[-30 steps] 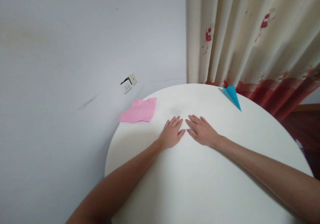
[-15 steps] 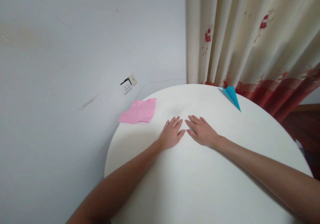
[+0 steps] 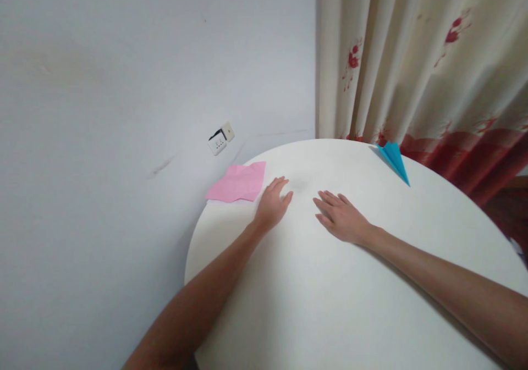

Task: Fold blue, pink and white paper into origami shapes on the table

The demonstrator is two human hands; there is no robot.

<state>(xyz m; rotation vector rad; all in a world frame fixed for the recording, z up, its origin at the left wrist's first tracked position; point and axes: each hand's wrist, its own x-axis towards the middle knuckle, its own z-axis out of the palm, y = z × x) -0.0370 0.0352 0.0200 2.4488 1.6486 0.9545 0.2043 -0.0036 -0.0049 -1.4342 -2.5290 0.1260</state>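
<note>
**A:** Why are the pink sheet (image 3: 237, 183) and the blue folded paper (image 3: 395, 160) set apart?
**B:** Probably to leave the worktop (image 3: 330, 293) free between the left hand (image 3: 270, 205) and the right hand (image 3: 340, 217). The sheet occupies the far-left edge, the folded paper the far-right.
**A:** State of the hands?
**B:** Neither holds anything. Left: fingers lightly bent, thumb apart. Right: palm down, fingers slightly spread, apparently resting.
**A:** Positions relative to the hands?
**B:** Sheet: just left of the left hand; contact cannot be confirmed. Folded paper: beyond and right of the right hand, well apart.
</note>
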